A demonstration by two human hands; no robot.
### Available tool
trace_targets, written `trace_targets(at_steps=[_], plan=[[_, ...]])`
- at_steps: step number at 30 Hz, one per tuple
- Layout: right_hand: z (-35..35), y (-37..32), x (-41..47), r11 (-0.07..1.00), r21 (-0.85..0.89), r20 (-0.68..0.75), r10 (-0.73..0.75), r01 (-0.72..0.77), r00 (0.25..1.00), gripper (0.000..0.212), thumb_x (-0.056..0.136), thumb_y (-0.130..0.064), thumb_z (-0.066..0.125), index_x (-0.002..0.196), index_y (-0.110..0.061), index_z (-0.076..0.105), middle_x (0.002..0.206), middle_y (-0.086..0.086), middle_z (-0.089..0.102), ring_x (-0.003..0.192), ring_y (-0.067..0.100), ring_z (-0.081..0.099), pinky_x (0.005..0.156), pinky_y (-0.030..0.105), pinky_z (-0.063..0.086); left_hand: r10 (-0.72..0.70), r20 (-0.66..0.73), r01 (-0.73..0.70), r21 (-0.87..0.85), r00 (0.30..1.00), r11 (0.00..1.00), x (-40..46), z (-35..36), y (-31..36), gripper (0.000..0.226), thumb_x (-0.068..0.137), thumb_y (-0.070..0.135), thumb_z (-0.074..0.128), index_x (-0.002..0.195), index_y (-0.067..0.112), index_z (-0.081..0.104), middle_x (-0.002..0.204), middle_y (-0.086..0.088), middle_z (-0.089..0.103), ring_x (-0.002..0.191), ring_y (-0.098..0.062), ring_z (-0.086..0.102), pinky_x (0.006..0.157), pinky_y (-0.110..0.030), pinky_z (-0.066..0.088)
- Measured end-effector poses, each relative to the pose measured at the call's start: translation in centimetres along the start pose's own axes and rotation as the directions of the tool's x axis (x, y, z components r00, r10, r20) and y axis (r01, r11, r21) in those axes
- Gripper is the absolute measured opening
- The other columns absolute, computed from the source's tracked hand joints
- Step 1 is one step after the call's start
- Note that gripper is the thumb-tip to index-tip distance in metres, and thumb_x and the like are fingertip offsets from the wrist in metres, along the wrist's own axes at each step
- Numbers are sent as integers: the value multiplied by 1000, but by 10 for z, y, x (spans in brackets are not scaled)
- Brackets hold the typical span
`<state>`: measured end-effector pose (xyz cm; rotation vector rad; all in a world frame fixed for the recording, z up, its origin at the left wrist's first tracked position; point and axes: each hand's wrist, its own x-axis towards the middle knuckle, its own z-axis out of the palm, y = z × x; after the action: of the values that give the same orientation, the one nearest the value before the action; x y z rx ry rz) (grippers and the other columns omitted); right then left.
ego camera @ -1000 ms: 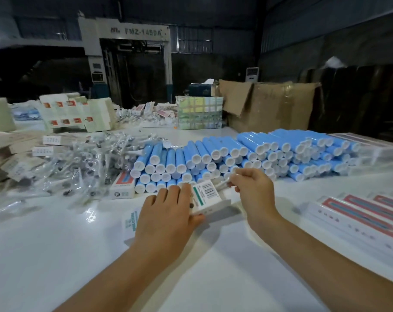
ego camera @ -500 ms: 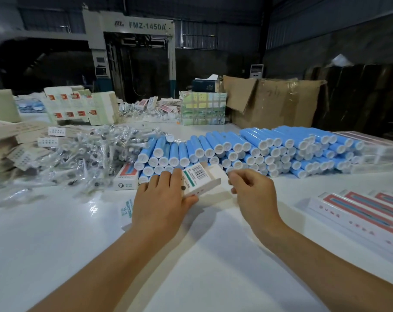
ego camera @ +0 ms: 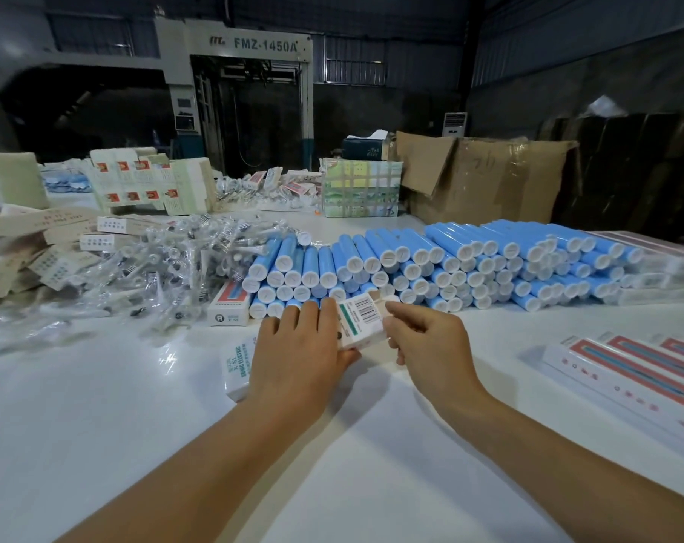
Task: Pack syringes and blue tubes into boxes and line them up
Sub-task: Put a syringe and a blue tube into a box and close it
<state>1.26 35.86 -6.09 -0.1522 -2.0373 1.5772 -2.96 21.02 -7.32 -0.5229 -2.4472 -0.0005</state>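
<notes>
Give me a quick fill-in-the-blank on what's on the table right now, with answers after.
1. Both hands, left hand and right hand, hold one small ____ with a barcode.
2. The tubes stacked behind the hands have bodies coloured ____.
3. The syringes lie in a loose pile to the ____ of the tubes.
4. The tubes' caps are coloured ____.

Answers: box; blue; left; white

White table (ego camera: 97, 444) bears blue tubes (ego camera: 469, 268), wrapped syringes (ego camera: 168, 276), boxes (ego camera: 626, 370).
</notes>
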Motion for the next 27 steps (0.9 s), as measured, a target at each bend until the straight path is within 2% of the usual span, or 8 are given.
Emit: trace_targets(at_steps=[5,9,13,17,21,23,25,27], plan=[[1,2,8,989,-149,62,-8,17,998,56,90,-11,55,143,-24,41,54,-13,46,55,-5,51,53,8,40,60,58,-62,48,997,997,-1,-7,8,73,90,63,37,142,14,25,128,-1,46,113,-23,45,90,-34,33],[0,2,6,985,-170,13,-10,12,1000,25,91,-14,57,113,-22,65,77,-8,61,74,3,59,56,11,42,61,43,-64,63,997,996,-3,-16,13,73,77,61,64,127,8,53,105,-5,61,92,-24,59,76,-37,45],[5,3,2,995,-102,0,-11,11,1000,16,92,-12,56,87,-24,65,96,-3,65,88,6,62,65,14,48,71,3,-71,32,997,997,-5,-8,11,70,92,61,35,142,13,24,127,-3,45,112,-22,45,90,-35,33],[7,2,1,999,-42,19,31,-30,999,24,93,-10,55,79,-27,64,98,-2,61,91,8,60,63,10,46,79,11,-79,69,997,994,-8,-8,13,70,93,59,35,142,9,27,127,-4,47,111,-23,46,89,-37,36],[4,-3,-1,998,-55,45,-11,14,999,31,90,-12,59,70,-35,64,91,-7,64,87,9,62,69,21,49,58,-17,-58,22,998,998,-5,-4,11,68,93,60,32,142,13,23,130,-2,43,115,-22,43,91,-34,32],[-1,-6,4,996,-62,-73,-68,64,995,19,88,-19,64,77,-36,65,91,-10,62,87,6,60,71,22,47,-2,-35,1,-33,999,999,-2,-4,8,69,92,62,31,142,16,22,132,0,42,117,-20,42,92,-32,31],[-6,-6,10,998,44,-211,56,-48,976,16,85,-31,67,100,-30,61,99,-7,57,89,7,56,73,24,41,-51,-41,47,-84,998,995,0,-7,6,70,90,64,30,143,18,21,134,2,40,120,-19,40,93,-31,30],[-3,-7,11,837,433,-15,378,-335,926,36,81,-37,69,109,-17,59,104,5,59,87,18,57,70,30,45,-59,-38,54,-127,998,990,0,-9,8,73,88,66,29,143,18,21,134,3,39,120,-19,39,93,-30,30]])
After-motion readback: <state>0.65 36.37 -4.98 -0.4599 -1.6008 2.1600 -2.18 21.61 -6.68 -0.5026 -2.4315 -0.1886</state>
